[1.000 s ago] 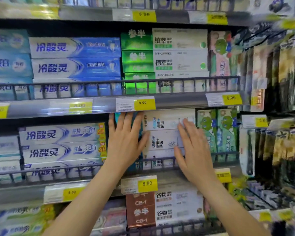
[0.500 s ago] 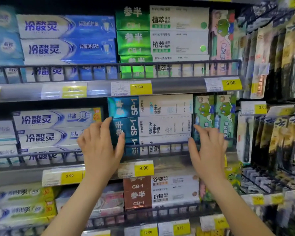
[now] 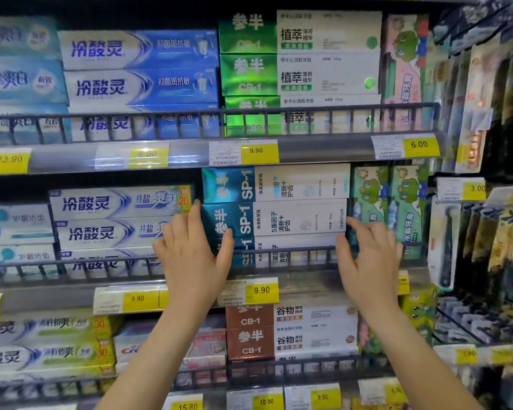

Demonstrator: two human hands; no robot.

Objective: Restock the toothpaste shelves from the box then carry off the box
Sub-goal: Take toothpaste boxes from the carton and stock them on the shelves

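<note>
Both arms raised; left hand [image 3: 190, 255] and right hand [image 3: 367, 258] upright, fingers loosely extended.

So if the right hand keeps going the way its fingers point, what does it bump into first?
The right hand points up and left at the teal SP-1 boxes. Its fingers already look to be at the right end of the middle box, so that comes first. Depth is hard to judge.
</note>
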